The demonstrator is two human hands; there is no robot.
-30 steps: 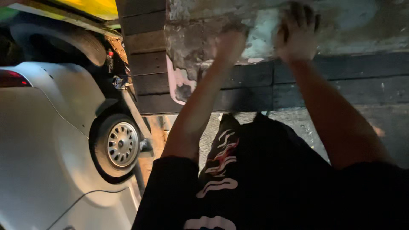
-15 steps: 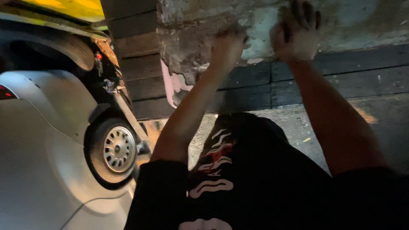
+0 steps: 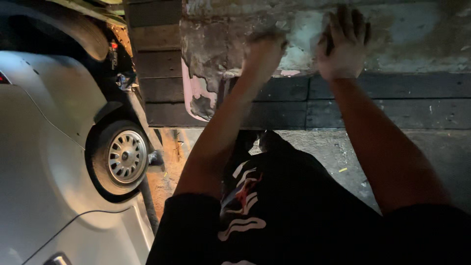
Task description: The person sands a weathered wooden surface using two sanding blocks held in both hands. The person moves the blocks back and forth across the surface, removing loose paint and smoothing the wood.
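Note:
Both my arms reach forward onto a worn, grey panel with peeling paint (image 3: pixel 216 54) that lies across dark wooden planks (image 3: pixel 382 100). My left hand (image 3: pixel 264 49) is blurred and bunched like a fist against the panel's surface; whether it holds anything is hidden. My right hand (image 3: pixel 344 45) lies palm down on a paler, scraped patch (image 3: pixel 304 37) of the panel, fingers pointing away from me. A pink underlayer (image 3: pixel 196 91) shows where paint has flaked off at the panel's rounded left corner.
A white car (image 3: pixel 44 147) stands close on the left, its wheel with a silver hubcap (image 3: pixel 122 157) beside my leg. My black shorts with a white and red print (image 3: pixel 245 206) fill the bottom. Rough concrete ground (image 3: pixel 343 152) shows beneath the planks.
The view has drifted, so the car and its wheel sit a little lower and further left. Both hands stay on the panel in about the same spots; the left hand is more blurred.

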